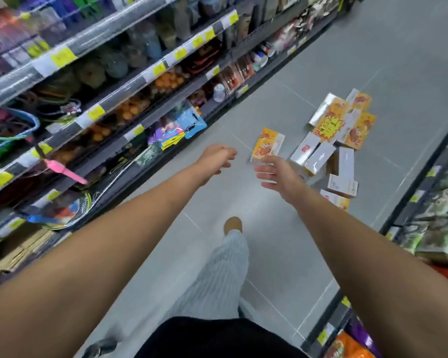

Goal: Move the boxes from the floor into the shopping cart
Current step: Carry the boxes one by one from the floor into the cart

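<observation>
Pretty bright, even store light, barely any shadows on the floor (282, 254). Shelves (88, 73) on the left are smeared with motion blur, wide-angle bends the edges, boxes (331, 125) a bit soft with slight foil glare

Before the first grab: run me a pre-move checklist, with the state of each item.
1. Left hand free: ok, fingers relaxed, holding nothing.
2. Right hand free: ok, fingers spread, holding nothing.
3. Boxes located: ok, a scattered pile on the floor ahead, towards the right.
4. Easy first pick: ok, one orange box lies apart from the pile, nearest the hands.
5. Grip on any box: not ok, none gripped yet.
6. Shopping cart located: cannot tell, none plainly shows in this view.
</observation>
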`<state>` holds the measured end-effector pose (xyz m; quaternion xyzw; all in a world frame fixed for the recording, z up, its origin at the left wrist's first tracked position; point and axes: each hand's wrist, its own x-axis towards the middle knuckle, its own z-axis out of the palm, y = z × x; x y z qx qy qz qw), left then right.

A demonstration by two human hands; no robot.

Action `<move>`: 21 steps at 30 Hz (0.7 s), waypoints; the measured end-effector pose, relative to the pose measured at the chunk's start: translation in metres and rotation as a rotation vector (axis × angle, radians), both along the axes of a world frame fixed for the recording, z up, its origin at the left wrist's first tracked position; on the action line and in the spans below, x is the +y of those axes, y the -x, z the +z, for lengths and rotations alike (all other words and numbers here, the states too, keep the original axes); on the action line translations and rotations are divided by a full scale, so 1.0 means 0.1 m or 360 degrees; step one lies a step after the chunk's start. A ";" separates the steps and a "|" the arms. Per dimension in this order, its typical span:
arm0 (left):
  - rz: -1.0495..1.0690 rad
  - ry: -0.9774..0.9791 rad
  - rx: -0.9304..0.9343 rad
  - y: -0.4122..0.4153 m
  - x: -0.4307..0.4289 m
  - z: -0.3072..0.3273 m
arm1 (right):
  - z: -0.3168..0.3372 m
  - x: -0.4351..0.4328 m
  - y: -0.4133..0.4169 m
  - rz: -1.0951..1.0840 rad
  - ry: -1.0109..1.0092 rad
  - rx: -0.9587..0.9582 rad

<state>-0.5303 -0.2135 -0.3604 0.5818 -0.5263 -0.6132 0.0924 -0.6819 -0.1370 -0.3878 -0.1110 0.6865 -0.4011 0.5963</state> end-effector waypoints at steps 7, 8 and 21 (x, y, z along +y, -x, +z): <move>0.0024 -0.0105 0.0016 1.39 -0.80 -0.16 | -0.15 -0.48 1.27 -0.0265 -0.0188 0.0043; 0.0004 -0.0118 0.0014 1.55 -0.89 -0.19 | -0.19 -0.54 1.40 -0.0298 -0.0197 0.0036; -0.0106 -0.0122 -0.0111 3.17 -2.03 -0.68 | -0.70 -1.68 2.87 -0.0353 -0.0301 -0.0079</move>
